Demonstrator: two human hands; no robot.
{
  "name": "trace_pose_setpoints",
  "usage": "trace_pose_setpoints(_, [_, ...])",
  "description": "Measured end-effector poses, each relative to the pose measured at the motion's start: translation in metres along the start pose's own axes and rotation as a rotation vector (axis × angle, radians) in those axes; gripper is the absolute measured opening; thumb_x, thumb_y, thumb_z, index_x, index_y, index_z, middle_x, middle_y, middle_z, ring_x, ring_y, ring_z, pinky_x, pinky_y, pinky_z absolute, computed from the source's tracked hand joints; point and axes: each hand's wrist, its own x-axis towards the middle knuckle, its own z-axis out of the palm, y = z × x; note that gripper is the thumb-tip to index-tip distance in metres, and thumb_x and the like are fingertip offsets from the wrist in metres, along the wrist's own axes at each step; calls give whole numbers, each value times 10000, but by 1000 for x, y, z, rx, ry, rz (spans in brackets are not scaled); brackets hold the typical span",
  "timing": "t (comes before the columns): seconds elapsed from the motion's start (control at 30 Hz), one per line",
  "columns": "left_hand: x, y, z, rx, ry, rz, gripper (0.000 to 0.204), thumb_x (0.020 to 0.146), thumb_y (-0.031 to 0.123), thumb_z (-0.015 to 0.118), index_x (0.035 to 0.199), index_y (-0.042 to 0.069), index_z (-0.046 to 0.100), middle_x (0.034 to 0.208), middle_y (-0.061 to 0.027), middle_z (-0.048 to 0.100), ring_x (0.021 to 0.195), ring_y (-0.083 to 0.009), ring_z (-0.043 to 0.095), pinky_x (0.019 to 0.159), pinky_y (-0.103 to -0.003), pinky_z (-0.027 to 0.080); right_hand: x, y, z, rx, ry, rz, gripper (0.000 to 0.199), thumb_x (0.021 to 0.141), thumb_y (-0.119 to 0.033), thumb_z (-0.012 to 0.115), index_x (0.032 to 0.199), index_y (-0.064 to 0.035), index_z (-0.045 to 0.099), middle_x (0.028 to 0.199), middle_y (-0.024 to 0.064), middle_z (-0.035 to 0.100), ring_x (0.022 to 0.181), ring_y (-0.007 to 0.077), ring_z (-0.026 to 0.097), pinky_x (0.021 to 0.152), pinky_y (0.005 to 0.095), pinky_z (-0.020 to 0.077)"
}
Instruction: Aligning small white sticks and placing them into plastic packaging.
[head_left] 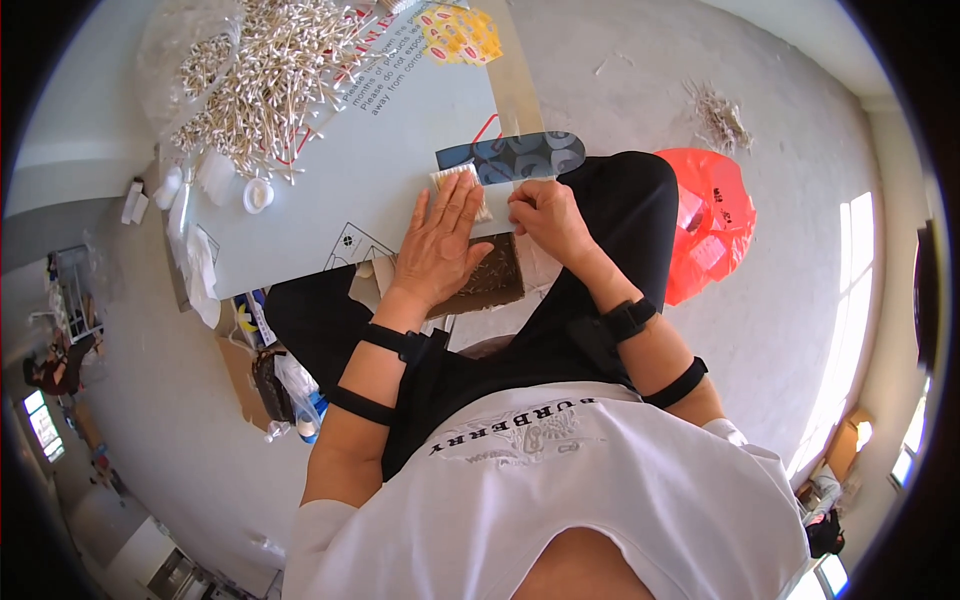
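My left hand (440,240) lies flat, fingers stretched out and close together, over a small bundle of cotton swabs (484,208) near the table's front edge. White swab ends show past its fingers; the rest of the bundle is covered. Just to the right, my right hand (550,222) is closed, with thumb and fingertips pressed together. Whether anything is between those fingertips I cannot make out. Behind both hands stretches a dark, glossy patterned strip (530,157) with a rounded right end. A large heap of loose cotton swabs (270,85) covers the table's far left.
Below the front edge of the grey table (350,160) is a brown cardboard box (500,272) with loose bits inside. A small round white container (258,195) stands by the heap. Yellow packets (460,35) lie farther back. A red plastic bag (715,220) rests at right.
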Motion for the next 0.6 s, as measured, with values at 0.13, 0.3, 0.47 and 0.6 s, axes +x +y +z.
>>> trace_pose_setpoints(0.13, [-3, -7, 9, -143, 282, -42, 657, 873, 186, 656, 1440, 29, 366, 1487, -161, 376, 1380, -310, 348, 1132, -454, 271, 1, -3, 6, 18, 56, -21, 171, 834, -87, 651, 895, 73, 663, 695, 93, 669, 553, 118, 629, 539, 257, 506])
trace_pose_setpoints(0.3, [14, -15, 12, -577, 406, -598, 307, 859, 143, 694, 1112, 0, 597, 1042, -159, 621, 856, -278, 610, 764, -377, 501, 7, -25, 20, 188, 9, 160, 232, 788, -174, 731, 822, 49, 677, 687, 147, 667, 650, 221, 670, 605, 333, 516])
trace_pose_setpoints(0.47, [26, -14, 6, -971, 302, -717, 279, 776, 125, 773, 978, -14, 639, 889, -60, 653, 708, -186, 595, 691, -323, 482, 19, -19, 30, 273, -65, 87, 292, 724, -149, 816, 888, 47, 675, 669, 83, 640, 585, 97, 565, 556, 283, 459])
trace_pose_setpoints(0.6, [13, -9, -15, -1044, 453, -457, 301, 737, 78, 776, 1005, 21, 650, 955, -24, 646, 834, -141, 591, 743, -290, 465, 8, -27, 24, 521, -72, -83, 175, 794, -57, 777, 924, 0, 675, 776, -47, 586, 674, 26, 473, 595, 206, 397])
